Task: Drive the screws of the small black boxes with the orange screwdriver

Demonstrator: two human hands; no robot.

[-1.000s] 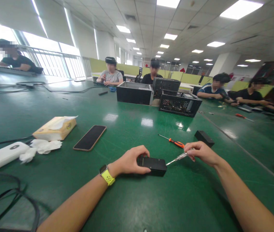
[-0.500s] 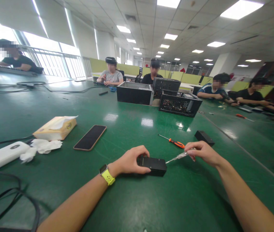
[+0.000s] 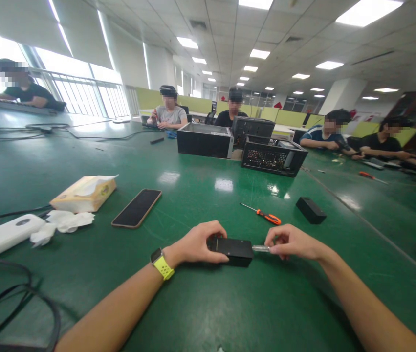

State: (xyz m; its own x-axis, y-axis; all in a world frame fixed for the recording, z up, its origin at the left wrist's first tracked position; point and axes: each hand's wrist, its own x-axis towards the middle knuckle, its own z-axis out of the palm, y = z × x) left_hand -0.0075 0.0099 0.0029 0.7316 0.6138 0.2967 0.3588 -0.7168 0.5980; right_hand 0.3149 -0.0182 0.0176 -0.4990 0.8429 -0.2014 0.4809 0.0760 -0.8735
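Note:
A small black rectangular box (image 3: 236, 251) lies on the green table, its left end gripped by my left hand (image 3: 208, 243), thumb in front and fingers behind. My right hand (image 3: 291, 242) pinches the handle of a clear-handled screwdriver (image 3: 261, 249). The screwdriver lies level, with the front of its clear handle close against the box's right end; its shaft is out of sight, and I cannot see how deep the tip sits. Behind my right hand rests an orange-and-black screwdriver (image 3: 268, 216). A second black box (image 3: 311, 210) lies farther to the right.
To the left are a phone (image 3: 137, 208), a tissue pack (image 3: 84, 193), crumpled tissues (image 3: 69, 221), a white device (image 3: 4, 239) and black cables (image 3: 28, 288). Open computer cases (image 3: 205, 142) stand ahead. Several people sit around the table's far sides.
My right hand has moved left and down, bringing the clear screwdriver from a slant to level. Its shaft has gone from view at the box's end. My left hand keeps its hold.

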